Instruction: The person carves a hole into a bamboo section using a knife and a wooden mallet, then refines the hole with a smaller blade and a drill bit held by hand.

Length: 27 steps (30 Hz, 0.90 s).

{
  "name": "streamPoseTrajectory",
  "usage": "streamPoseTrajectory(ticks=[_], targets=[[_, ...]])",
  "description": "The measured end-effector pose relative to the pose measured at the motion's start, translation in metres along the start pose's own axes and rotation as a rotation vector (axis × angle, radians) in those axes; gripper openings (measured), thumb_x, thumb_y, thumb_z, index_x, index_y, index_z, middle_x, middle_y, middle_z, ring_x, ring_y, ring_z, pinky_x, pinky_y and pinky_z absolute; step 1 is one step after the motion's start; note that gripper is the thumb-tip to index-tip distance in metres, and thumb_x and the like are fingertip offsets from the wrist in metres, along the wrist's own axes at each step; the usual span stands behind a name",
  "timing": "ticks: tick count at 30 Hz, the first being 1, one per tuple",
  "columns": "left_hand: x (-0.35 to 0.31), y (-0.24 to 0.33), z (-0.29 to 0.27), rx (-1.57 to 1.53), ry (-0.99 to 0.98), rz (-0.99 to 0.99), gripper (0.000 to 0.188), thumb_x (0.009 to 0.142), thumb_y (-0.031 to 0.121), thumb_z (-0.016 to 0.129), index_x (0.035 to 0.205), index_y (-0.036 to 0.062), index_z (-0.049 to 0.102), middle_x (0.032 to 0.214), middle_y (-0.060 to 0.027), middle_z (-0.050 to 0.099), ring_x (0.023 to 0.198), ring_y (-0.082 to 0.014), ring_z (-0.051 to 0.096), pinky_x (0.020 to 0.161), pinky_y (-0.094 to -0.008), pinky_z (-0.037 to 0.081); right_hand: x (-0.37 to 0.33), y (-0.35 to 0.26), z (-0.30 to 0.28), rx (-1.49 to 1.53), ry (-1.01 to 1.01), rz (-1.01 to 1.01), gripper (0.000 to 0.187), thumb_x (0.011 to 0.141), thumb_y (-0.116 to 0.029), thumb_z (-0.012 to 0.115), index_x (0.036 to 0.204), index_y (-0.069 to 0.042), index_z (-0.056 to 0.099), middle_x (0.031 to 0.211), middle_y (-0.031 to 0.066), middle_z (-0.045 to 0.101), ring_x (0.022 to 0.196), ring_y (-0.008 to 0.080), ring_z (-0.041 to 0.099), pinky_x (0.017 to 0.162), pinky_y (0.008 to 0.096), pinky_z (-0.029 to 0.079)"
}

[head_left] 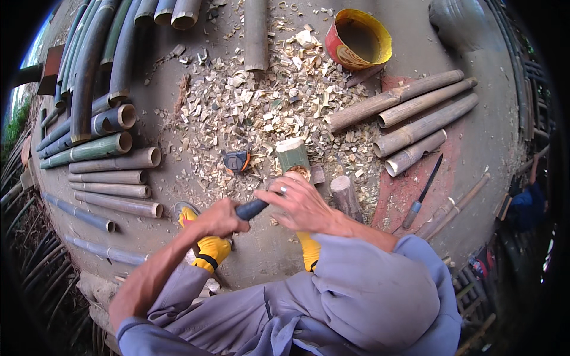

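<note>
My left hand point(222, 219) is closed around a dark blue-grey round handle point(252, 209). Whatever is fixed to that handle is hidden. My right hand point(303, 203) lies over the handle's far end, its fingers curled; what they grip is covered by the hand itself. Just beyond my right knuckles is a short green bamboo piece point(293, 155) with a pale cut top. A pale round cut end point(300, 172) shows between it and my fingers. Right of it stands a short wooden stump point(345, 196). A black and orange tape measure point(237, 161) lies among the chips.
Wood chips point(237, 113) cover the ground ahead. Bamboo poles point(113, 161) lie at left, and cut lengths point(415, 113) at right near a long knife point(423, 193). A red and yellow bucket point(359, 40) of murky liquid stands at the back. Yellow footwear point(212, 252) is beneath my arms.
</note>
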<state>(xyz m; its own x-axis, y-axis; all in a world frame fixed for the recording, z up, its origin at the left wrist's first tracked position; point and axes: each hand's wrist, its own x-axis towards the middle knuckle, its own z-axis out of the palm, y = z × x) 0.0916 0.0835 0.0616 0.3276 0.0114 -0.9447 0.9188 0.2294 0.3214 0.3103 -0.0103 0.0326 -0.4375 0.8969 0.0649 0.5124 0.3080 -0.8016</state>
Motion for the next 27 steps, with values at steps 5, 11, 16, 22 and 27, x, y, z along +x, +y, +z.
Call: streamPoseTrajectory(ticks=[5,11,16,22,27], targets=[[-0.005,0.054,0.074,-0.095,0.583,0.504,0.059,0.072,0.028,0.076,0.117,-0.004,0.055,0.092,-0.0164,0.062,0.082,-0.0253,0.061,0.069,-0.0367,0.05,-0.026,-0.032,-0.031,0.708,0.454,0.514,0.068,0.076,-0.014,0.072,0.135,-0.002,0.039,0.11,0.0115,0.057,0.11,0.0233,0.054,0.096,0.0382,0.045],[0.013,0.094,0.121,-0.121,0.728,0.921,0.061,0.075,0.02,0.073,0.128,0.0008,0.049,0.112,-0.0142,0.056,0.096,-0.0231,0.056,0.082,-0.0361,0.047,-0.007,0.056,-0.111,0.64,0.698,0.665,0.038,0.08,-0.009,0.063,0.109,-0.001,0.04,0.076,0.0079,0.057,0.053,0.0142,0.059,0.045,0.0279,0.052],[0.043,0.069,0.128,-0.464,0.355,0.641,0.059,0.08,0.021,0.07,0.13,-0.0017,0.049,0.125,-0.0139,0.055,0.1,-0.0177,0.059,0.088,-0.032,0.049,0.022,0.168,-0.215,0.58,0.545,1.019,0.041,0.084,-0.013,0.061,0.118,0.0,0.042,0.07,0.0085,0.056,0.051,0.0156,0.058,0.039,0.0306,0.051],[0.05,0.059,0.123,-0.945,-0.055,0.613,0.078,0.078,0.024,0.073,0.14,-0.0037,0.035,0.134,-0.0175,0.048,0.123,-0.024,0.05,0.104,-0.0371,0.039,-0.024,0.085,-0.122,0.237,0.61,0.631,0.023,0.085,-0.018,0.058,0.101,-0.003,0.051,0.067,0.0006,0.052,0.055,0.008,0.053,0.048,0.0247,0.043],[0.07,0.066,0.12,-1.153,-0.299,0.349,0.07,0.08,0.033,0.071,0.133,-0.0037,0.043,0.129,-0.0173,0.05,0.115,-0.0224,0.053,0.086,-0.0359,0.051,-0.123,-0.02,-0.027,0.28,0.199,0.788,0.047,0.076,-0.017,0.066,0.119,-0.003,0.053,0.086,0.0179,0.063,0.074,0.0297,0.065,0.066,0.0393,0.051]])
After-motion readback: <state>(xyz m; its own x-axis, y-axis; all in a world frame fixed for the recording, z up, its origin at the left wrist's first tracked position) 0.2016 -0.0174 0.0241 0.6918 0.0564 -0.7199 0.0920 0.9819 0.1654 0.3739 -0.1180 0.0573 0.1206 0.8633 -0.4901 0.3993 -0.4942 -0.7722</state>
